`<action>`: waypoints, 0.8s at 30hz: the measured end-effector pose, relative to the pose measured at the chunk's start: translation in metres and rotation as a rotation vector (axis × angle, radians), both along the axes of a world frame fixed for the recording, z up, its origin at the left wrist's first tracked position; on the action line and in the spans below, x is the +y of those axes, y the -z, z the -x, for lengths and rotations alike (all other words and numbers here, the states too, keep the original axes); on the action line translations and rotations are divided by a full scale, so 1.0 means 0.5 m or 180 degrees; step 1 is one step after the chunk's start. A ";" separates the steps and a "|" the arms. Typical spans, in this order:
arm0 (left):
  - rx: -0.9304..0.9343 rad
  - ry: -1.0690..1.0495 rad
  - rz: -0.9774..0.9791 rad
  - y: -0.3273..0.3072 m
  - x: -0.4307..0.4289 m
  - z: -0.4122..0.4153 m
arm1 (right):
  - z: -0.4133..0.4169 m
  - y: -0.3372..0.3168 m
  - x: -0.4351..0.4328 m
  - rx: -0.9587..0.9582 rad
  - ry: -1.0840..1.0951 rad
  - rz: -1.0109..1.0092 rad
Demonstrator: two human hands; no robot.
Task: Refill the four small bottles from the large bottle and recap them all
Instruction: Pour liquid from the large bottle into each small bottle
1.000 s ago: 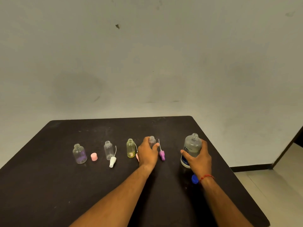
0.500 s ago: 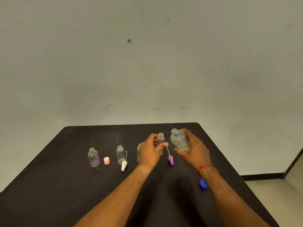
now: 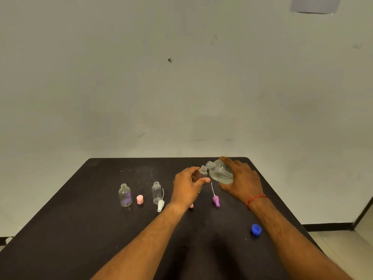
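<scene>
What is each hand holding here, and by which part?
The left hand grips a small clear bottle around its body; right hand grips the tilted large bottle around its lower body.

A: What do the hands hold?

B: The right hand (image 3: 242, 178) tips the big bottle (image 3: 221, 172). Its mouth is right by the mouth of the small bottle (image 3: 202, 171) in the left hand (image 3: 187, 188).

A: What is on the black table (image 3: 80, 229)?

B: A purple-tinted bottle (image 3: 125, 196) and a clear bottle (image 3: 156, 193) stand open on the left. A pink cap (image 3: 139, 199), a white top (image 3: 160, 205), a purple top (image 3: 216, 201) and a blue cap (image 3: 256, 229) lie there too.
</scene>
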State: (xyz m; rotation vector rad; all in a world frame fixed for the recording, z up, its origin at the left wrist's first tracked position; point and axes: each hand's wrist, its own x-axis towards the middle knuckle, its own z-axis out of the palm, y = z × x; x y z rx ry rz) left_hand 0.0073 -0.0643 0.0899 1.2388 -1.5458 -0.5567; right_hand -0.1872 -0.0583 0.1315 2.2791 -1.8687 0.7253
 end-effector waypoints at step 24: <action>-0.0175 -0.0035 -0.0070 -0.012 0.015 -0.003 | -0.001 -0.047 -0.002 0.0660 0.0036 0.0186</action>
